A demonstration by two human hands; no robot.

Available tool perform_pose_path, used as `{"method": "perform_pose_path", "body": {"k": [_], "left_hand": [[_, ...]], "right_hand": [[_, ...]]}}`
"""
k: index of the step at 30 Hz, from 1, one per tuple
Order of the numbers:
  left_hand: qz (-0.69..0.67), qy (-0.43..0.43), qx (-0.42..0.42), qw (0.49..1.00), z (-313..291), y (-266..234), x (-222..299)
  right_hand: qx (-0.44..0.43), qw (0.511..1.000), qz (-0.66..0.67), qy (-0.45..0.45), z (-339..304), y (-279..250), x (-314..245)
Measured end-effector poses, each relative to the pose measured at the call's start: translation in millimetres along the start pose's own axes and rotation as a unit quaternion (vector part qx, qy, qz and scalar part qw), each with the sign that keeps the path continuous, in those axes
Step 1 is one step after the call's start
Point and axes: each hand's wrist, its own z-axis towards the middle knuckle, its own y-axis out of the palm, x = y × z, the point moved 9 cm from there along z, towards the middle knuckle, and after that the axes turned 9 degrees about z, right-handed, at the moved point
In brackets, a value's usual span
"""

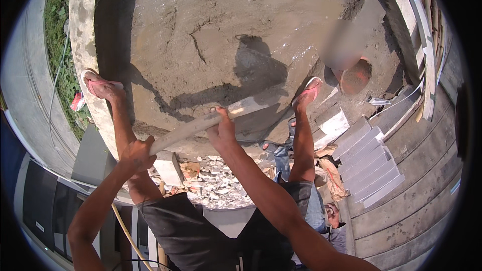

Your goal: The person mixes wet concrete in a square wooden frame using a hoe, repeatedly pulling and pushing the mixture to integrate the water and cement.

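Note:
My left hand [138,156] is closed round the near end of a long mortar-smeared handle [183,131], by my left knee. Farther along it, my right hand [221,131] grips from above and to the right. The handle slants up to the right, and its grey, wider far end reaches the wet mortar [170,30]. What is fixed at that end, if anything, cannot be made out. A shadow of me and the handle falls across the mortar. My feet, in pink-strapped flip-flops, stand apart, the left one on a pale concrete rim [84,25].
A reddish bucket [355,76] with mortar sits at the right, beside a blurred patch. Broken rubble [221,183] lies below the mortar. Stacked grey panels [371,168] rest on planks [401,211] at right. Someone else's jeans-clad leg [281,163] shows near my right leg.

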Motion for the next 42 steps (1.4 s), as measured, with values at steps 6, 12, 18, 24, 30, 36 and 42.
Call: {"method": "perform_pose_path", "body": {"k": [6,12,18,24,30,36,42], "left_hand": [[-0.047,-0.024,0.033,0.998,-64.9,41.5,-45.8],[-0.161,-0.041,0.01,0.986,-49.4,38.8,63.0],[-0.445,-0.055,0.064,0.891,28.9,-18.1,153.3],[-0.504,0.007,0.199,0.84,31.3,-45.5,151.1],[-0.555,0.009,0.237,0.798,96.5,-149.0,133.8],[-0.629,-0.029,0.182,0.755,142.5,-120.0,155.0],[-0.591,-0.07,0.242,0.767,82.8,57.2,185.9]], "right_hand": [[-0.066,0.994,-0.062,0.059,-78.5,18.5,33.1],[-0.064,0.982,-0.162,0.066,-18.0,36.1,-16.8],[-0.04,0.904,-0.416,-0.088,74.8,130.7,-70.4],[-0.126,0.818,-0.524,-0.2,41.6,222.8,-87.9],[-0.166,0.727,-0.585,-0.318,66.6,384.0,-113.6],[-0.17,0.639,-0.707,-0.25,123.6,387.7,-84.2],[-0.096,0.632,-0.709,-0.298,74.4,180.7,-74.2]]}}
